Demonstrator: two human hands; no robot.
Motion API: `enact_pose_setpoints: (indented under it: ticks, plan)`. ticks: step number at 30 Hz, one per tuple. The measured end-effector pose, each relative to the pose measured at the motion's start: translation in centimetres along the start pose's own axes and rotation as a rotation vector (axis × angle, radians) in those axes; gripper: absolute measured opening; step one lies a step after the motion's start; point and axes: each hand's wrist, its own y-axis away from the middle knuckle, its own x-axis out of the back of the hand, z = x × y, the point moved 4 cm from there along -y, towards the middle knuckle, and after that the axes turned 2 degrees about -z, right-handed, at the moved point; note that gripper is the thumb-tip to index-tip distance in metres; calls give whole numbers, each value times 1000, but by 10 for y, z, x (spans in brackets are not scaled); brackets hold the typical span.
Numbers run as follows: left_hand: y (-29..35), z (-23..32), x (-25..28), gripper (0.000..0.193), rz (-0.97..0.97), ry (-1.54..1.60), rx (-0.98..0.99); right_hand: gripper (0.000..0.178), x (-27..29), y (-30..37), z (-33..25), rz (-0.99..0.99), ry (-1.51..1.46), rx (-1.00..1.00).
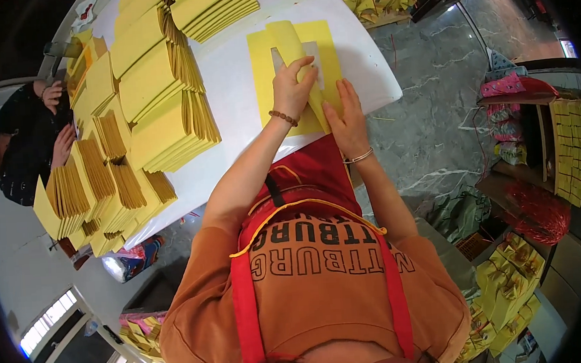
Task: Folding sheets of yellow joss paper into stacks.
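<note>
A yellow paper sheet [327, 39] lies near the table's front right corner, with a paler grey-white rectangle [312, 49] showing on it. Part of the yellow paper curls over as a long flap [286, 41] across that rectangle. My left hand [291, 88] is on this flap, its fingers bent around the paper and its thumb and forefinger toward the right. Flat along the paper's right edge rests my right hand [347, 121], fingers stretched out. Its thumb touches the flap's lower end.
Tall stacks of folded yellow paper [158, 90] fill the left of the white table [230, 72]. Beyond them a person in dark clothing [25, 144] has both hands by the stacks. More yellow bundles lie on the floor [420, 127] side, including a heap [503, 288] at the lower right.
</note>
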Motion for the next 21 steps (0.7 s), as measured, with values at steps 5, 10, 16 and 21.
enact_pose_setpoints:
  ticks: [5,10,16,21]
  plan:
    - [-2,-9,1,26,-18,35,56,43,11,-13,1,2,-315,-58]
    - [-2,-11,0,35,-35,260,244,40,-5,-14,-9,-42,-766,-181]
    - [-3,-13,3,42,-26,228,222,40,-14,-12,-5,-31,-749,-198]
    - [-3,-13,3,40,-64,215,209,42,-15,-18,3,-3,-560,-112]
